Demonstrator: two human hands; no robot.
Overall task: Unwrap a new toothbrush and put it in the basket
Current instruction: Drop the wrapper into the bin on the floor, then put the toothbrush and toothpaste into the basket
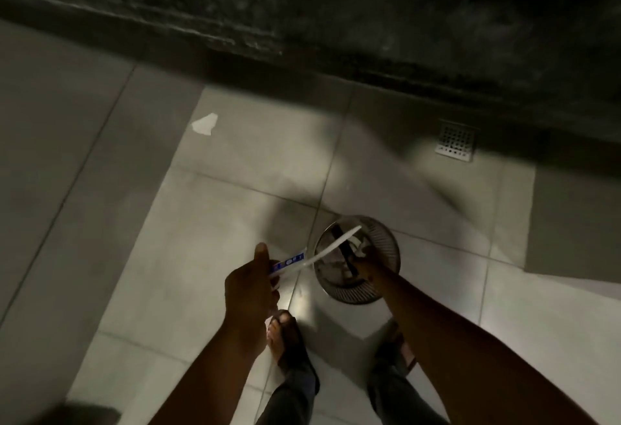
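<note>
the left hand (pixel 248 285) pinches the wrapper (pixel 289 261) with the toothbrush (pixel 331 246) slanting up-right from it, tip over the basket (pixel 386 243). the right hand (pixel 361 261), nearer the basket, reaches into it; its grip is too dark to tell.

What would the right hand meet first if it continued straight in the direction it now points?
Probably the basket: the right hand already points down into its opening, at the items lying inside. Depth is unclear in this dim view.
</note>
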